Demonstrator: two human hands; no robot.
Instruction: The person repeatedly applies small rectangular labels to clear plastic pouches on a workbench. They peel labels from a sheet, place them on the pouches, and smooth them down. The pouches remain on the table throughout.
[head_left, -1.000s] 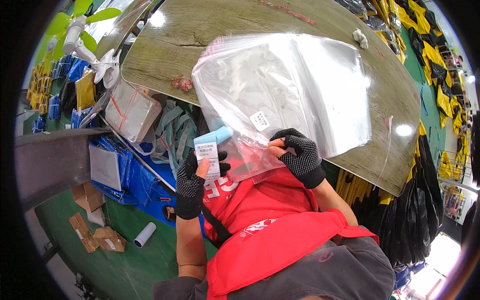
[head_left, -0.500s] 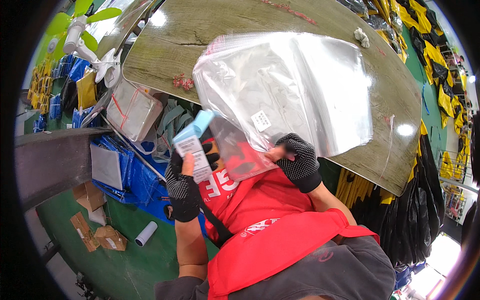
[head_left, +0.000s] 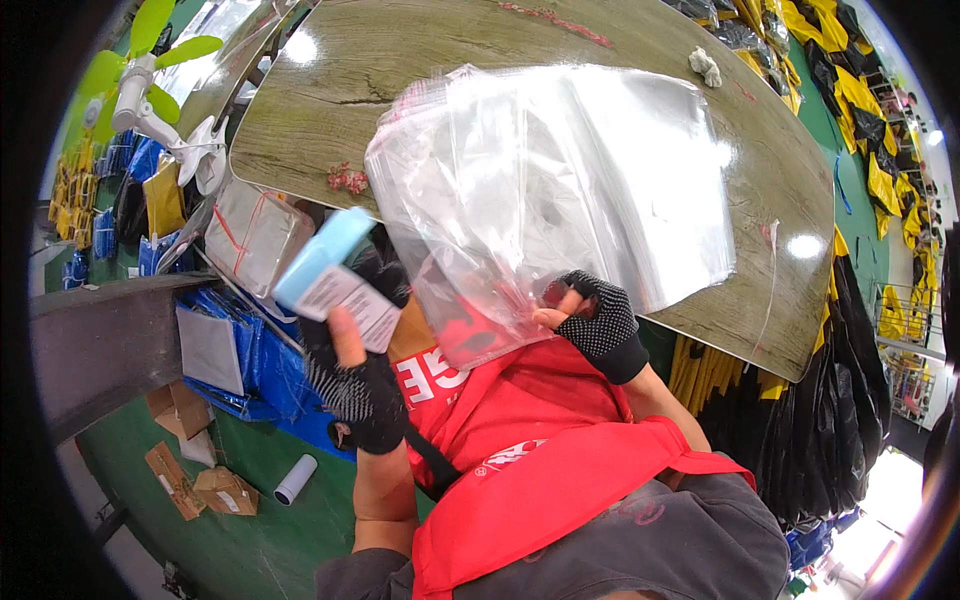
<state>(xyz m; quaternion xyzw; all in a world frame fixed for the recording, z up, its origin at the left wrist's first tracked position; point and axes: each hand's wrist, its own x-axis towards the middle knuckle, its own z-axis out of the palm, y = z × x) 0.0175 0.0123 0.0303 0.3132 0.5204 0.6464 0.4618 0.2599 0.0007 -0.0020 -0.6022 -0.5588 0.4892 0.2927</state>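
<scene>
Clear plastic bags lie in a fanned stack on the wood-patterned table, their near corner hanging over the edge above my red apron. My right hand, in a black dotted fingerless glove, is closed, pinching the near edge of the bags between thumb and fingers. How many layers it grips I cannot tell. My left hand, gloved the same way, is shut on a folded strip of white printed labels with a light blue part. Its thumb presses on the labels; the other fingers are partly hidden behind the strip.
A green-bladed fan stands at the far left. Below it are a bundle of tied clear bags and blue packs. Cardboard boxes and a white roll sit on the floor. Black sheets hang at right.
My left hand has tilted the label strip to the left. The white label seen on the top bag no longer shows. My right hand stays at the bag edge.
</scene>
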